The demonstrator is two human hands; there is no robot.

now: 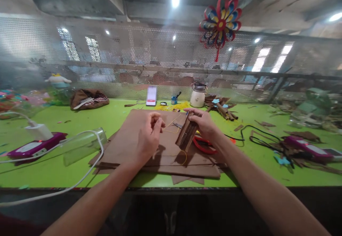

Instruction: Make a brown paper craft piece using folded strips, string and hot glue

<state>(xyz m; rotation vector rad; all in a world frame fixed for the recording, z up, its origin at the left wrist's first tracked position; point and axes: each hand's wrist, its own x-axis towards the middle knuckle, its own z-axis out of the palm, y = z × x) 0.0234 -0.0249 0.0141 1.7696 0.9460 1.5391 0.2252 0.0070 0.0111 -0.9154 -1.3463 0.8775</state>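
My right hand (202,124) is closed around a narrow bundle of stacked brown strips (186,133), which looks like folded paper or leaf, tilted above the brown sheets. My left hand (151,133) has its fingers curled with the thumb pressed in, apart from the bundle. Whether something thin is pinched there is hidden. Close to its fingertips runs thin yellow thread (171,125), and a loop of it hangs below the bundle. Under my right hand lies a pair of scissors with red handles (203,146). Large stacked brown sheets (120,147) spread beneath both hands.
On the green table (77,173) a clear plastic cup (85,148) lies sideways by a white cable (101,150) and a purple power strip (37,147). At the back stand a phone (151,95), a blue jar (174,100) and a white jar (197,96). Black cord (242,134) lies right.
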